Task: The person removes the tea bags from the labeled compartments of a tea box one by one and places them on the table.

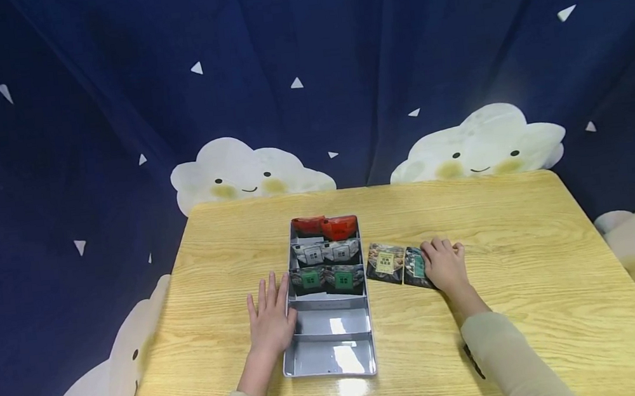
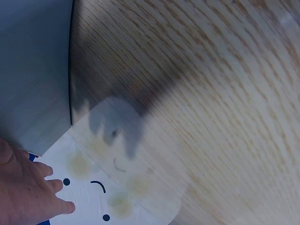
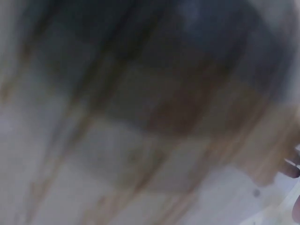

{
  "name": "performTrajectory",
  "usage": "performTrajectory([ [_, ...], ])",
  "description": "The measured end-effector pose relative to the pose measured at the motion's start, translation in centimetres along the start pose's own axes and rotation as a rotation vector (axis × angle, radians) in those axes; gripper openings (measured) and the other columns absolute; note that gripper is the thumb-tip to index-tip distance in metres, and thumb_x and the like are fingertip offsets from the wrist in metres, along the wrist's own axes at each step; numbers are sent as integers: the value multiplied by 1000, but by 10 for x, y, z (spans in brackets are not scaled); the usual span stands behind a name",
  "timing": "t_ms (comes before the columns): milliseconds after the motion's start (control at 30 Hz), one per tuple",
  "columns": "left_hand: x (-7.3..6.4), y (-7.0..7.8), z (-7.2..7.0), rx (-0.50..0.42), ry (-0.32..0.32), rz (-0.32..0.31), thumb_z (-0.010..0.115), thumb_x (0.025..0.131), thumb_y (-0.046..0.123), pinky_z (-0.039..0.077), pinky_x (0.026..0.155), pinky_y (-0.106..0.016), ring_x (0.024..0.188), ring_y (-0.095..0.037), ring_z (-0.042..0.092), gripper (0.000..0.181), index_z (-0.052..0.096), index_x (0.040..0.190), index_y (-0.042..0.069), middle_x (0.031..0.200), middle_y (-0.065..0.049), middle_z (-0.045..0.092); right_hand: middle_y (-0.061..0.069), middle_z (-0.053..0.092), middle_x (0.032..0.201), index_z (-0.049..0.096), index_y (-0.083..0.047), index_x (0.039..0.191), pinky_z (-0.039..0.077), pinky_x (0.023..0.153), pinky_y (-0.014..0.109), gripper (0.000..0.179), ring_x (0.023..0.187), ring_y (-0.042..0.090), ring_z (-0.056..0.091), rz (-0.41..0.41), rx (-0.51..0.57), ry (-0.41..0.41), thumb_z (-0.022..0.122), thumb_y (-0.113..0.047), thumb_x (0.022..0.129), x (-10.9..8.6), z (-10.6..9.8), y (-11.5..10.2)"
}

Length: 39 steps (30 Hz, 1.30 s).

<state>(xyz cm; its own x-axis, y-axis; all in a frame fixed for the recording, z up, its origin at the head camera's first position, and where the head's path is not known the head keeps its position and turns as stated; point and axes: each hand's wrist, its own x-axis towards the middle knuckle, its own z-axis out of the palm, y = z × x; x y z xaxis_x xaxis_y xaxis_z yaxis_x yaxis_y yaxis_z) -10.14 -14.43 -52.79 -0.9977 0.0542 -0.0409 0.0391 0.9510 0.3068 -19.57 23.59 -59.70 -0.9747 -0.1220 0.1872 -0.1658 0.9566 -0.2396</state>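
Note:
A grey divided box [image 1: 334,371] stands lengthwise on the table. Its upper compartments hold red packets [image 1: 339,227], white-labelled packets [image 1: 309,255] and green-labelled packets [image 1: 344,278], two in each row. My left hand [image 1: 270,320] rests with fingers spread along the box's left edge; part of it shows in the left wrist view. To the right of the box lies a yellow-labelled packet [image 1: 385,262], with a dark teal-labelled packet [image 1: 415,266] beside it. My right hand [image 1: 446,266] holds that teal packet at its right side, covering part of it. The right wrist view is blurred.
The box's two nearest compartments [image 1: 331,318] show bare bottoms. Wooden table surface [image 1: 542,265] extends to the right. A dark blue curtain [image 1: 337,43] with white clouds hangs behind the table's far edge. A small dark object [image 1: 473,361] lies by the right sleeve.

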Motion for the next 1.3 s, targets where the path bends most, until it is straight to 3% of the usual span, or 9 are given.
performTrajectory([
  [900, 0, 0, 0, -3, -1, 0, 46, 88, 25, 1, 108, -56, 139, -33, 7, 65, 21, 147, 17, 152, -12, 13, 11, 49, 101, 55, -12, 112, 21, 90, 55, 23, 100, 34, 44, 9, -2, -68, 44, -19, 93, 15, -6, -9],
  [1300, 0, 1, -2, 1, -3, -7, 47, 88, 25, 3, 108, -56, 139, -34, 8, 65, 21, 147, 16, 152, -13, 14, 12, 49, 108, 54, -13, 116, 20, 92, 59, 25, 103, 34, 44, 38, 38, -49, 45, -19, 94, 13, -6, -9],
])
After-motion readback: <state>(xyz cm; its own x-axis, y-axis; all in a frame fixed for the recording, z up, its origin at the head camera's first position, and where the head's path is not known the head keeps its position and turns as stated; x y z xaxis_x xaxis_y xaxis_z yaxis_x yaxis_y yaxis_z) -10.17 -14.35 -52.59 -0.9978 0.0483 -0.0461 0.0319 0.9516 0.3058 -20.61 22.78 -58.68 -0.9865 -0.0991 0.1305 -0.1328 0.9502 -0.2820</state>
